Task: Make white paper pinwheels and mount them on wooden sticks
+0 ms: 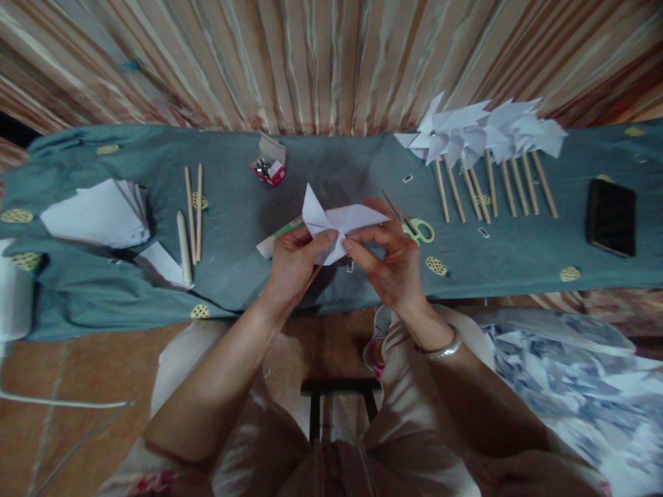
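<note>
A white paper pinwheel (336,224) with folded blades is held up between my two hands over the middle of the table. My left hand (298,259) pinches it from the left, thumb pressed near the centre. From the right, my right hand (391,259) closes thumb and fingers at the pinwheel's centre; any small part there is too small to make out. Part of a thin stick (313,276) shows below my left hand. Green-handled scissors (422,231) lie just right of my right hand. A green and white flat item (269,245) lies partly behind my left hand.
A small red-and-white box (269,162) of metal pieces stands open at the back. Left are loose sticks (199,214), a white stick-like tool (183,245) and stacked paper (98,214). Finished pinwheels (466,134) on sticks and a dark phone-like object (611,217) lie right.
</note>
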### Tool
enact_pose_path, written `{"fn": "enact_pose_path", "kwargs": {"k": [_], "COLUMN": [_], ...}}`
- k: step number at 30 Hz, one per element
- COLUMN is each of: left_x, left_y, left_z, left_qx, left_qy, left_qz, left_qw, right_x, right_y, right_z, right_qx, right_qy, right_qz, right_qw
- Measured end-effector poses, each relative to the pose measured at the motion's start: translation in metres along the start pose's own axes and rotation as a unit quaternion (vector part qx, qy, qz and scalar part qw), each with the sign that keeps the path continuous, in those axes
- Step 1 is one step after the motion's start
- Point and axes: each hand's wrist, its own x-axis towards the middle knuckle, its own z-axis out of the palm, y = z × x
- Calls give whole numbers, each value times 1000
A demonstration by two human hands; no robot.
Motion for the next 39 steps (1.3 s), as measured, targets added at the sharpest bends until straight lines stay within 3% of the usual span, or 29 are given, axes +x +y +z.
{"fn": "enact_pose_path", "kwargs": {"k": [39], "left_x": [1], "left_y": [-8], "left_z": [-1], "left_qx": [43], "left_qy": [0], "left_qz": [25], "left_qw": [999], "right_x": [1], "right_y": [3], "right_z": [4], "right_qx": [-56], "right_qy": [23], "right_qz": [-22], "right_qw": [998]}}
